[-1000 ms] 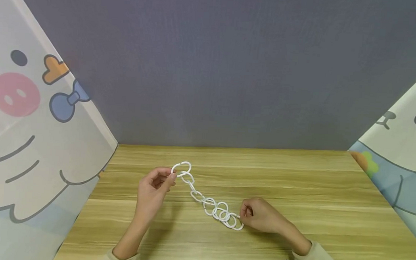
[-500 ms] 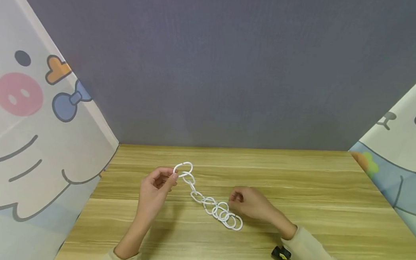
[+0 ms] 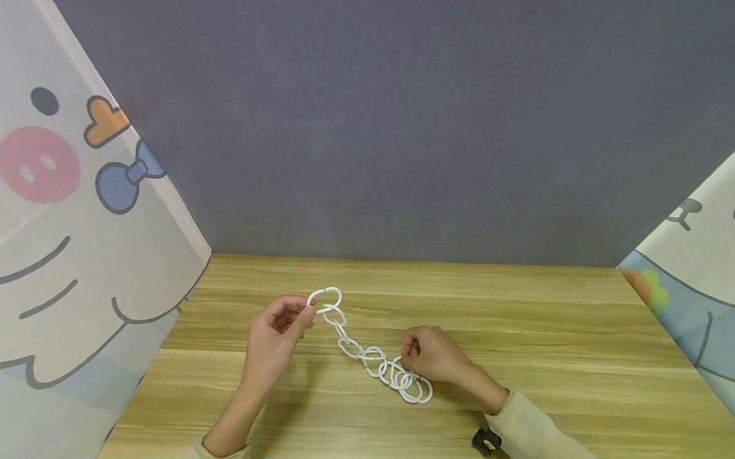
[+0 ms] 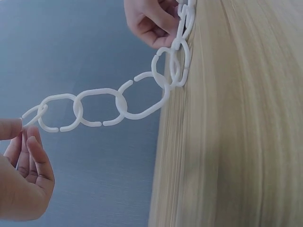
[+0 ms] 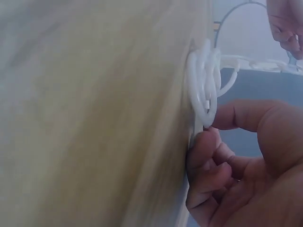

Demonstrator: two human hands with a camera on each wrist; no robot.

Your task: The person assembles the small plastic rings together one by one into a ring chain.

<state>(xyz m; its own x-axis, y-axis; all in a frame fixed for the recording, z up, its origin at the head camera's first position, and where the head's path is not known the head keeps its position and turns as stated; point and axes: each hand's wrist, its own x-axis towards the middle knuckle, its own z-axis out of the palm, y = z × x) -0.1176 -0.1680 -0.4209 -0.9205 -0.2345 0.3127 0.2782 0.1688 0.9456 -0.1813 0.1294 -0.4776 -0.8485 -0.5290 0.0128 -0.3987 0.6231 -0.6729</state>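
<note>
A chain of white plastic C-shaped links (image 4: 99, 91) runs between the two hands. My left hand (image 3: 272, 339) pinches the end link (image 3: 334, 288) between thumb and fingertips, so that this part hangs above the table. The chain slopes down to the right, where several links lie overlapped in a small pile (image 5: 195, 85) on the wood. At the pile's far right side, my right hand (image 3: 432, 353) pinches a link with thumb and forefinger close to the tabletop. Small gaps show in some links, in the left wrist view. The right fingertips are partly hidden in the head view.
The wooden table (image 3: 557, 325) extends on both sides of the hands. A grey panel (image 3: 374, 117) stands behind it, with cartoon-printed panels (image 3: 19, 250) at left and right. A black device (image 3: 487, 440) sits by the right sleeve.
My right hand has moved left from the pile's right end to its upper side, and the piled links have shifted slightly. My left hand keeps its hold, nearly still.
</note>
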